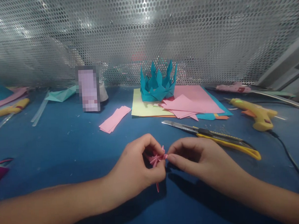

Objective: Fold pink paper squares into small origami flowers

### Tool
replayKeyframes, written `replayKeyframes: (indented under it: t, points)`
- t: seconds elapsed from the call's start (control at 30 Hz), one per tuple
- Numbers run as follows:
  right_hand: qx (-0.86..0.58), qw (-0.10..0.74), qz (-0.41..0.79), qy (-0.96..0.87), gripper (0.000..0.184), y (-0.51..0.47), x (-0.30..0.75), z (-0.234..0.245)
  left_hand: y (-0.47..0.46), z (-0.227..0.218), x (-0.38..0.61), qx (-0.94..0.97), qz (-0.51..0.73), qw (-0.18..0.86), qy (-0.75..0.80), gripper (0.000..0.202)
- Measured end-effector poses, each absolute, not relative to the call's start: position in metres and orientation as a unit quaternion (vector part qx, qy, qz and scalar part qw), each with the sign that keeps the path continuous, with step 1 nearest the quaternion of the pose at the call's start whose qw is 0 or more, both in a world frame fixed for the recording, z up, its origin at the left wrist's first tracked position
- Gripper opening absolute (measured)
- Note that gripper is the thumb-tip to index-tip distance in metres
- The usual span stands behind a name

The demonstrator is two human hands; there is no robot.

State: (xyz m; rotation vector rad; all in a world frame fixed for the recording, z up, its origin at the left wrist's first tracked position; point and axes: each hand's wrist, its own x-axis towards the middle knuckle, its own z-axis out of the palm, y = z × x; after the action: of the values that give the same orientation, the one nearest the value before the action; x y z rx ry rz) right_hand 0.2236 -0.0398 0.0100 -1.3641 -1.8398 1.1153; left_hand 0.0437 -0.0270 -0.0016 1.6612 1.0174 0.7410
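**Fingertip pinch from both hands on 1 bit of folded pink paper**

Left hand (139,162) has the pink folded piece (156,159) between thumb and curled fingers, held low over the blue table (66,145). Right hand (203,156) nips its right-hand tip, thumb against forefinger. Looks like thin paper, so I'd guess it weighs basically nothing, bends easily and isn't slippery, but those skinny points would probably crush fast. I'd hold it near the middle where the folds meet and go easy on the tips. Pose-wise, the 2 forearms angle in from the lower sides, fingertips nearly meeting, with a utility knife (221,137) just beyond the right hand.
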Motion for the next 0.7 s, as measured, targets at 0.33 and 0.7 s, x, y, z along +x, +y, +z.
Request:
replayKeyframes:
  t: [0.33, 0.7]
  points:
    - [-0.513, 0.3, 0.405, -0.695, 0.013, -0.042, 0.2229, 0.0089, -0.0296, -0.0022, 0.0441, 0.689, 0.306, 0.505, 0.42, 0.01]
    - [-0.41, 0.366, 0.19, -0.814, 0.013, -0.0413, 0.2303, 0.0074, -0.0263, 0.0029, 0.0454, 0.62, 0.299, 0.573, 0.445, 0.013]
